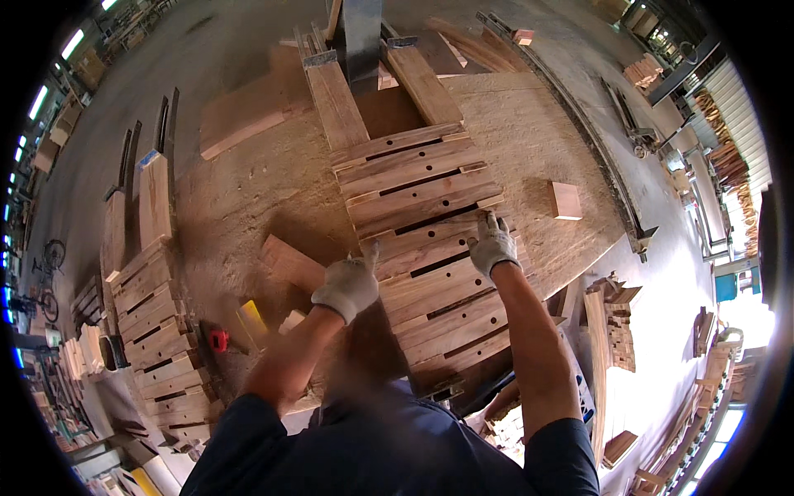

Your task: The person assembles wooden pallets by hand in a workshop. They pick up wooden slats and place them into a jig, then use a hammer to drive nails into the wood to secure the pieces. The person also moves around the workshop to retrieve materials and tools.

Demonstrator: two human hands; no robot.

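Two columns of wooden slats lie on a board. The nearer slat assembly (430, 240) has dark gaps, small round holes and short spacer blocks between its slats. My left hand (346, 288), in a pale work glove, is at its left edge. One digit stretches up along the slat ends, and the other fingers are partly hidden. Across the assembly, my right hand (494, 245), gloved too, rests on the right ends of the slats with thumb and fingers apart. Its fingertips touch the slat edge near a small spacer block (490, 201).
A second slat assembly (157, 331) stands at the left. A loose wooden block (566, 201) lies right of my hands. Another board piece (291, 263), a red tool (218, 340) and a yellow object (252, 318) lie leftward. Metal rails (579, 132) run along the right; a metal post (361, 37) stands ahead.
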